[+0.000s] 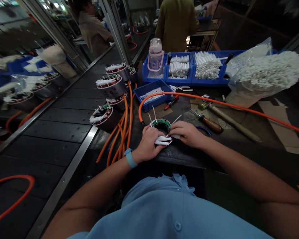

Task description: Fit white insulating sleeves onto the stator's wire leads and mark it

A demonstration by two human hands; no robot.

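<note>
A round motor stator (162, 125) with copper windings and white sleeves sticking up lies on the dark bench in front of me. My left hand (148, 143) is curled over its near left edge, fingers closed on a bundle of white sleeves (162, 140). My right hand (186, 132) rests on the stator's right side, fingers pinched at the same sleeves. An orange cable (214, 103) runs from the stator to the right.
Several finished stators (111, 85) with orange cables stand on the conveyor at left. Blue bins (149, 91) of white sleeves, a bottle (155, 56), a screwdriver (209, 123), a wooden-handled tool (229, 120) and a bag of sleeves (266, 71) lie behind. Two people stand farther back.
</note>
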